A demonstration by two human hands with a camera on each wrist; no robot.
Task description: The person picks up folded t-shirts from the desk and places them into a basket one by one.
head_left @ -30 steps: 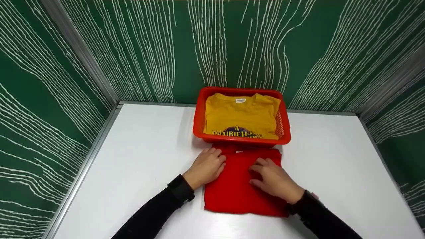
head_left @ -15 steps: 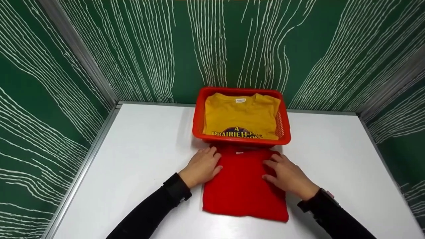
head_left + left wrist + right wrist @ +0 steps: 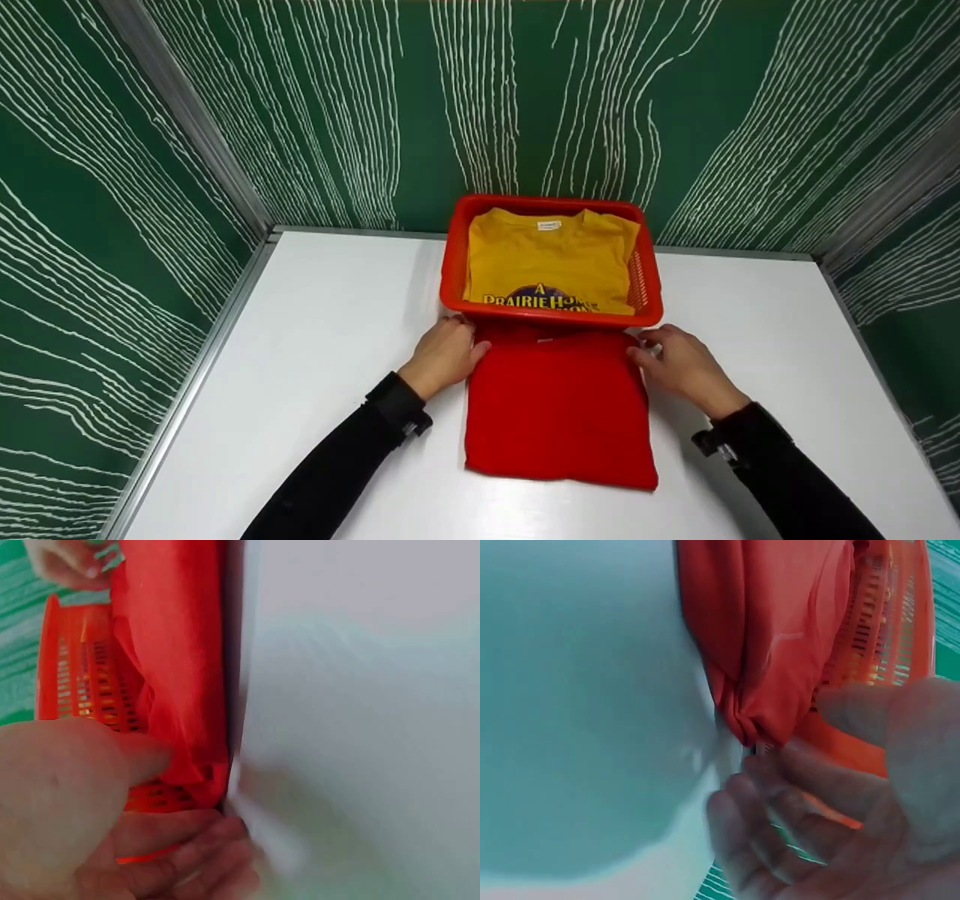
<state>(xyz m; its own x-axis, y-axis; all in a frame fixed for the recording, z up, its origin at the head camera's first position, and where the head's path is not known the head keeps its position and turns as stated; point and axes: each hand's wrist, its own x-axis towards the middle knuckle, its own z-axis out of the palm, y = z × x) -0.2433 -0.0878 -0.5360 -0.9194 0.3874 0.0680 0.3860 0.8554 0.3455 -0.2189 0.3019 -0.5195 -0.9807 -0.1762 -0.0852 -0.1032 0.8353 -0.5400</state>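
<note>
A folded red shirt (image 3: 559,412) with a small pale neck label lies on the table, its neck side against the basket's front. At its far left corner is my left hand (image 3: 442,356). In the left wrist view, that hand's thumb (image 3: 154,756) overlaps the cloth while loosely bent fingers (image 3: 195,847) reach beside the corner's lower edge. My right hand (image 3: 686,371) is at the far right corner. The right wrist view shows its fingertips (image 3: 761,765) right at the bunched corner, with the thumb (image 3: 847,711) spread away from the cloth.
A red plastic basket (image 3: 551,318) with slotted sides stands behind the shirt, holding a folded yellow printed T-shirt (image 3: 555,259). The white table (image 3: 345,315) meets green walls (image 3: 420,112) with white wavy lines at the back and sides.
My right hand has moved off the middle of the red shirt, right and away, to its far right corner. My left hand has shifted slightly left and farther up to the far left corner.
</note>
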